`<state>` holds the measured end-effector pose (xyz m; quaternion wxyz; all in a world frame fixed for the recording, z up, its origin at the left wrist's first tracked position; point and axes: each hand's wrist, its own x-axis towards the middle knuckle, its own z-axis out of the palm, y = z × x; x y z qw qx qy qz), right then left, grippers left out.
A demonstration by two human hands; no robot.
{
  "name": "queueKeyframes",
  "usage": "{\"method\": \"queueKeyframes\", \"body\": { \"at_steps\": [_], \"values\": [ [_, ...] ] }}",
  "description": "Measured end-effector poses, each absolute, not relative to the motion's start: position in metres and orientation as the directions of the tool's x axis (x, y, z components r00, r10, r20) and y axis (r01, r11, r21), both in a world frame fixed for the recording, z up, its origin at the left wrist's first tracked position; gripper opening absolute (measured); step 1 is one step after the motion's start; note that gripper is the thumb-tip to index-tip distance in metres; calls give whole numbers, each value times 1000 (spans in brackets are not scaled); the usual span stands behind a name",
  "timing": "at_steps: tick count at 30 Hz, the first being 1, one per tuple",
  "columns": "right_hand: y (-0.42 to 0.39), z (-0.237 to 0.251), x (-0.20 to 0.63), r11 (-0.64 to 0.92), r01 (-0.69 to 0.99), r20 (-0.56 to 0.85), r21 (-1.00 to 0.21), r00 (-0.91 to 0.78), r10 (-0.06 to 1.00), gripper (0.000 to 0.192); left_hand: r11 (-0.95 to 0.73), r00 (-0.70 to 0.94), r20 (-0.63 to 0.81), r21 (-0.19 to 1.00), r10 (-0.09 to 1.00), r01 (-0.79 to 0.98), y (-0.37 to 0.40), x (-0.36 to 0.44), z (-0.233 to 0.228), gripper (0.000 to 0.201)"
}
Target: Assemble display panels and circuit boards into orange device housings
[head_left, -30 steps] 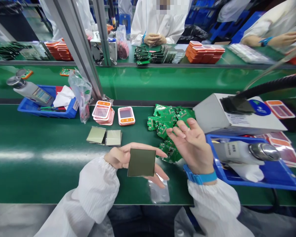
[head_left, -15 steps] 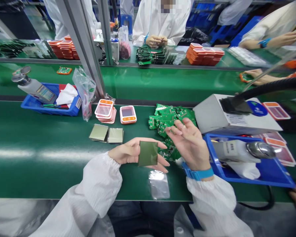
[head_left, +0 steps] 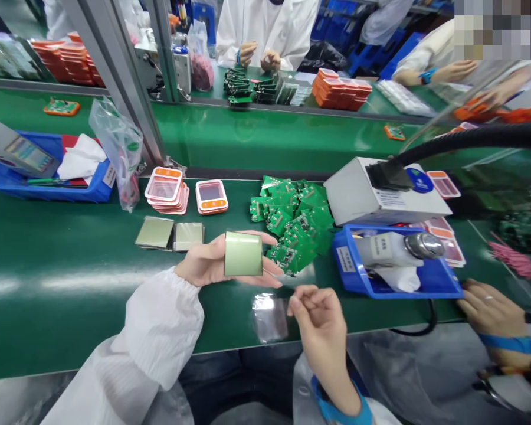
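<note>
My left hand (head_left: 207,260) holds a square LCD glass panel (head_left: 243,254) by its left edge, the thumb in front and the other fingers spread behind. The panel shows a shiny pale green face. My right hand (head_left: 317,319) is low by the table's front edge, fingers curled with the thumb against them. Whether something thin is between those fingertips I cannot make out. Just left of it, clear plastic film (head_left: 269,317) lies on the table. Beyond my left hand's fingers lies a heap of green circuit boards (head_left: 296,218). Two stacks of similar LCD panels (head_left: 156,232) rest to the left.
Orange-and-white frames (head_left: 164,186) stand stacked behind the panels. A blue tray (head_left: 358,283) with a bottle and cloth is at right, before a white box (head_left: 380,200). Another blue tray (head_left: 79,192) is at left. A co-worker's hand (head_left: 491,307) rests at the right edge.
My right hand has come down and toward me from above the circuit boards, its fingers curling in. The panel in my left hand has tilted and now reflects brightly. The view has shifted right.
</note>
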<state>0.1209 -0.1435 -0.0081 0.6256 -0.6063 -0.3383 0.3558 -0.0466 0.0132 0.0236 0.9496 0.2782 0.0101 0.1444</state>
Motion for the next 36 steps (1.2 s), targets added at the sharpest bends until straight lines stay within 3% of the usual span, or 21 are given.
{"method": "queueKeyframes", "body": {
  "at_steps": [7,18,29,36],
  "values": [
    [-153,-22,117,-53,36,-28,-998,495,869,27,784,952,38,558,303,-272,14,-45,23,68],
    [-157,-29,111,-26,234,93,-972,485,870,22,769,952,2,589,306,-248,15,-42,24,64],
    [-159,-36,112,-16,314,139,-949,464,875,19,765,954,-22,603,298,-225,14,-41,25,64],
    [-162,-41,113,-24,506,224,-862,424,878,18,763,957,-3,605,290,-230,15,-41,24,64]
  ]
}}
